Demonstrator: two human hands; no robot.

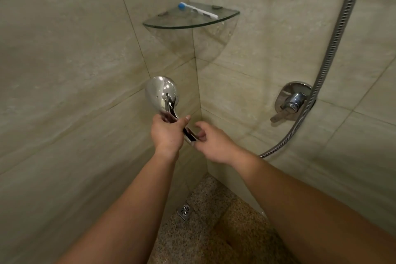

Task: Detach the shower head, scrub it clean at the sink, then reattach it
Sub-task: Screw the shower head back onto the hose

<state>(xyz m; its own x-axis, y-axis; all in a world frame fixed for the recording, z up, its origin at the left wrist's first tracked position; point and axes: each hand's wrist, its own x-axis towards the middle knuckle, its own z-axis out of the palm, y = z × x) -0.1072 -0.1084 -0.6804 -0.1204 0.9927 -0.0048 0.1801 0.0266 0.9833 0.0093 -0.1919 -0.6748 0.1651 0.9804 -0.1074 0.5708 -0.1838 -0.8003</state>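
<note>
A chrome shower head (160, 92) is held up in front of the tiled corner, its round back toward me. My left hand (167, 133) grips its handle just below the head. My right hand (212, 141) has its fingers curled at the lower end of the handle, where the hose joins. The metal hose (334, 49) hangs down the right wall and curves toward my right arm, which hides its last stretch. Whether the hose is joined to the handle cannot be seen.
A glass corner shelf (192, 24) above carries a white toothbrush with a blue head (197, 9). A chrome mixer valve with a lever (291, 103) sits on the right wall. A floor drain (184, 212) lies in the speckled floor below.
</note>
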